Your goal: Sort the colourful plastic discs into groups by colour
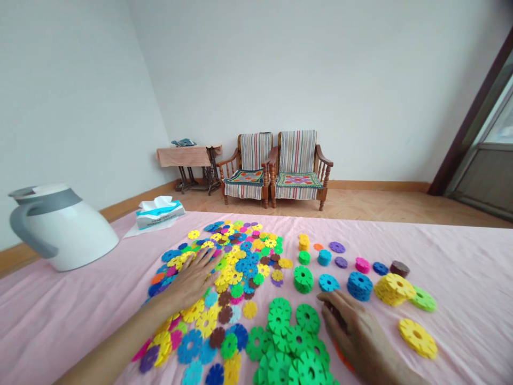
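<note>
My left hand [196, 278] lies palm down on a mixed pile of colourful plastic snowflake discs [234, 262], its fingers spread and nothing held. My right hand [356, 329] rests low over the cloth with its fingers curled inward; whatever may be inside them is hidden. Part of an orange disc [343, 357] shows beside and under that hand. Left of it is a heap of large green discs [298, 339]. Beyond its fingertips stand a stack of light blue discs [329, 283], a dark blue stack [359, 286] and a yellow stack [395, 290].
A pink cloth [473, 278] covers the table. At the left are a white and grey jug [80, 235] and a tissue box [160, 215]. Smaller single-colour stacks, such as a pink one [362, 265], stand at the back right. Two wooden armchairs [298, 179] are against the wall.
</note>
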